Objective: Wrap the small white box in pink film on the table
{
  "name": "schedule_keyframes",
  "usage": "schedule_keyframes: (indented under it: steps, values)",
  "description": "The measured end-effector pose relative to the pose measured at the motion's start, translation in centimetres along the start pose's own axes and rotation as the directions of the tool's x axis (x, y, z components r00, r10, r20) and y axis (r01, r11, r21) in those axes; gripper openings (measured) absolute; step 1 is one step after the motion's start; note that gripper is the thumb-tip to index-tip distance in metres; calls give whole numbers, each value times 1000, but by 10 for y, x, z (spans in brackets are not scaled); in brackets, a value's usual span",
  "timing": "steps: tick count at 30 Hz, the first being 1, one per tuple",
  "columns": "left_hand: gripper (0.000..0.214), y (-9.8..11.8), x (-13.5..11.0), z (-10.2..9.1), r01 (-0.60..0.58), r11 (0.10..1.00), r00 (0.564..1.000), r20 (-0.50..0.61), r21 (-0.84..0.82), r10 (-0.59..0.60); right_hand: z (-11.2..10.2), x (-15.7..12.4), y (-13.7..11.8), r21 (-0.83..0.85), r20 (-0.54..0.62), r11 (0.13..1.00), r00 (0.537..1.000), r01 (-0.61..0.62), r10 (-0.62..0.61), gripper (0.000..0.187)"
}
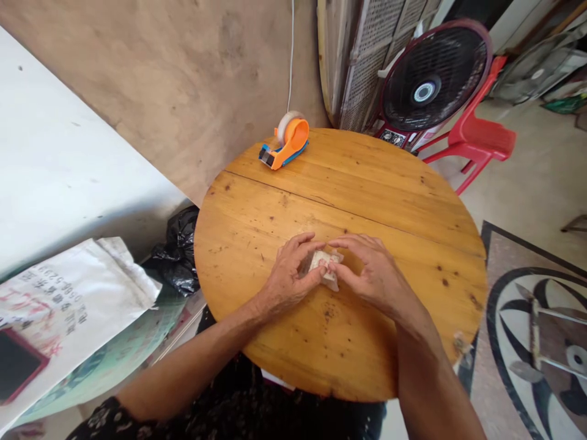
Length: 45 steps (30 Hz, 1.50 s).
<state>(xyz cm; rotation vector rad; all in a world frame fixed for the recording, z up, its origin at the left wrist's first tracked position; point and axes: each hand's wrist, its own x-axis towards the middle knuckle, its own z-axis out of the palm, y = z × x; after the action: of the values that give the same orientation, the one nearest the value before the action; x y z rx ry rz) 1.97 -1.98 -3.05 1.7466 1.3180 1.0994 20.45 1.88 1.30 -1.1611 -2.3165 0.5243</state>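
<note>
Whitish small packet in crinkled clear wrapping (330, 278) lay on the round, varnished wooden table (275, 208), toward its near side, between the two hands. The person's left hand (292, 269) and right hand (371, 269) curved round it from either side, their thumb tips against the wrapping and their forefingers arched at its far edge. That pose probably let the wood bear the packet while both thumbs steadied it. Whether either hand truly pinched it could not be told, because the other fingers' tips were out of sight.

An orange-and-blue plastic tape dispenser (297, 142) stood at the far left of the table, seemingly placed there to be out of the hands' way yet reachable. The thumbs covered part of the packet, so its contents were hard to make out. At the far left edge of the scene, a dark panel with a red rim (21, 366) was cut off.
</note>
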Motion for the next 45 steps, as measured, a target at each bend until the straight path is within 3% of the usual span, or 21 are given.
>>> schedule_keyframes:
  steps: [6,18,36,39,43,45]
  values:
    - [40,-3,0,1,-25,1000,1000,1,14,25,12,3,-1,-61,-70,998,998,-1,-3,12]
    - [49,-1,1,4,45,999,999,-20,25,-44,13,5,1,-60,-170,996,983,59,-69,13]
    - [36,-1,3,3,-5,999,1000,15,49,4,0,-3,-8,-219,26,940,965,261,-262,15]
    - [35,0,2,2,19,999,1000,12,40,-20,-4,-3,-9,-159,-24,958,969,240,-247,14]
    - [32,2,2,2,57,998,998,4,20,-57,-10,-3,-6,-102,-218,992,971,76,-97,12]
    - [32,2,2,2,66,998,998,15,15,-66,-10,-4,-3,-90,-243,996,969,26,-48,11]
